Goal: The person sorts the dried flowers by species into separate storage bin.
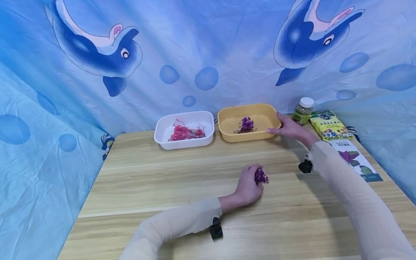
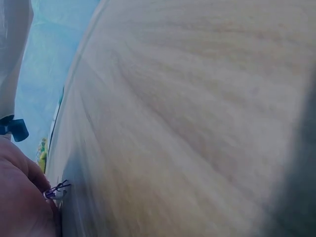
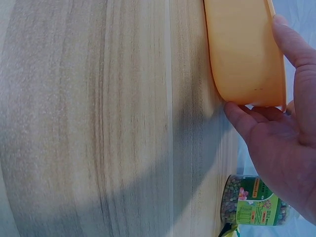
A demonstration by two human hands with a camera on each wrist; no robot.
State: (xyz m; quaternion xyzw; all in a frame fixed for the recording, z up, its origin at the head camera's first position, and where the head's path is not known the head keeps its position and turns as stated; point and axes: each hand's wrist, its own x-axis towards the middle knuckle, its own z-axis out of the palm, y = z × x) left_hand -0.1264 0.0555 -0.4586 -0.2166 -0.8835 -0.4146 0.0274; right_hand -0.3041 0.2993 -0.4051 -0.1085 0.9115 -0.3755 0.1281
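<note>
My left hand (image 1: 249, 186) grips a small bunch of purple dried flowers (image 1: 261, 176) low over the middle of the table. In the left wrist view only thin stems (image 2: 60, 186) poke out past the hand. At the back, my right hand (image 1: 290, 129) holds the right end of a yellow plastic basin (image 1: 240, 138), its thumb at the rim and the other fingers against the end wall, as the right wrist view shows. More purple dried flowers (image 1: 247, 124) lie inside that basin.
Left of the yellow basin stands a white basin (image 1: 188, 144) with pink dried flowers (image 1: 182, 133). A white-lidded jar of pebbles (image 1: 302, 112), a yellow packet (image 1: 329, 126) and a printed white packet (image 1: 355, 159) sit on the right. A blue dolphin curtain (image 1: 240, 47) hangs behind the wooden table (image 1: 136, 184).
</note>
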